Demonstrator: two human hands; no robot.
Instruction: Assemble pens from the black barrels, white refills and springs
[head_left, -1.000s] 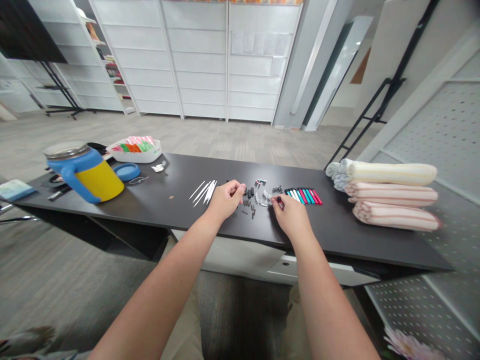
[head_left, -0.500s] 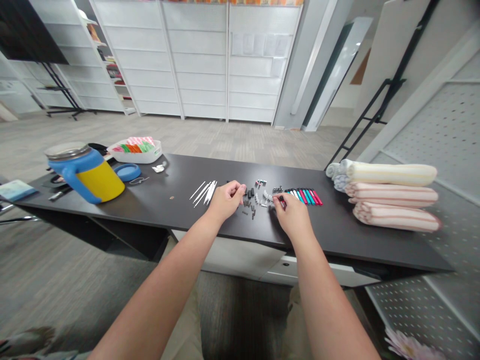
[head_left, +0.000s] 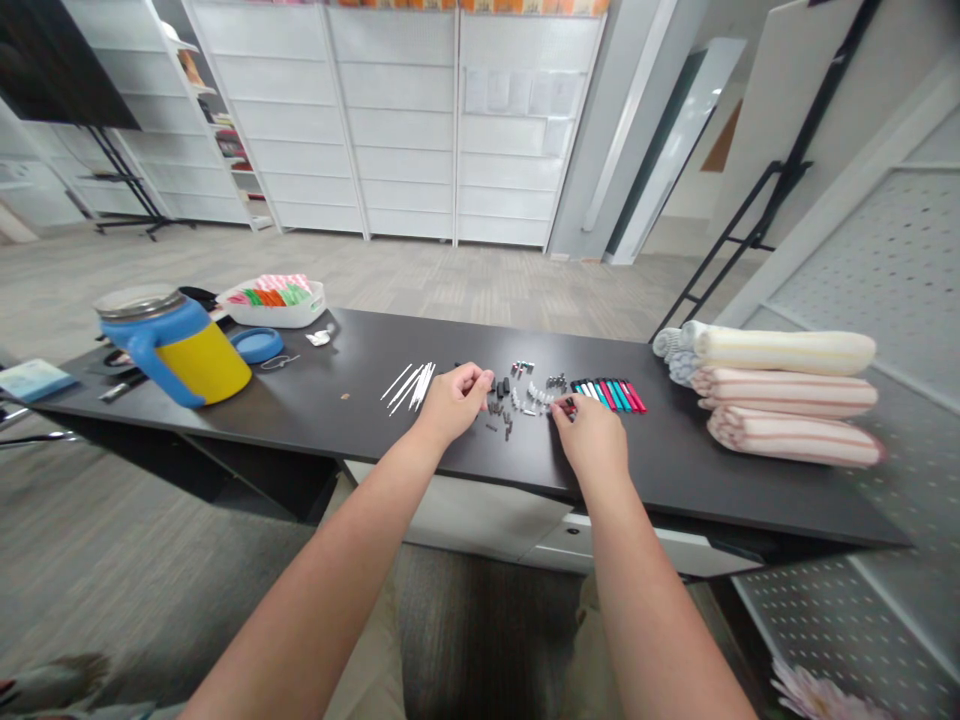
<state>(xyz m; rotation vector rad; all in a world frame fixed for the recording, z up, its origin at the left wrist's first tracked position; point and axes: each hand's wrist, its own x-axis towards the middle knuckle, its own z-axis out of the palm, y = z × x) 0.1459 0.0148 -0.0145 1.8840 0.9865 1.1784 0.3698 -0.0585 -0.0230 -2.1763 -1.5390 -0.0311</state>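
My left hand [head_left: 456,402] is closed in a pinch over the dark table [head_left: 360,360]; whatever its fingertips hold is hidden. My right hand [head_left: 592,438] is also closed, with a small dark and red piece [head_left: 569,406] showing at its fingers, too small to name. Between the hands lie small black pieces [head_left: 504,387], clear plastic pieces [head_left: 534,392], small brownish parts [head_left: 496,409] and tiny metallic parts [head_left: 557,381]. Thin white sticks [head_left: 411,386] lie left of my left hand. Beyond my right hand is a row of red, teal and white pen-like tubes [head_left: 616,394].
Rolled striped towels [head_left: 787,390] are stacked at the right. On the left stand a blue and yellow mug [head_left: 199,355], a blue lid [head_left: 257,345] and a white basket [head_left: 289,315] of colourful packets. White earbuds [head_left: 319,338] lie near the basket.
My right hand has shifted slightly right and down, still closed. My left hand keeps its pinch in nearly the same place.
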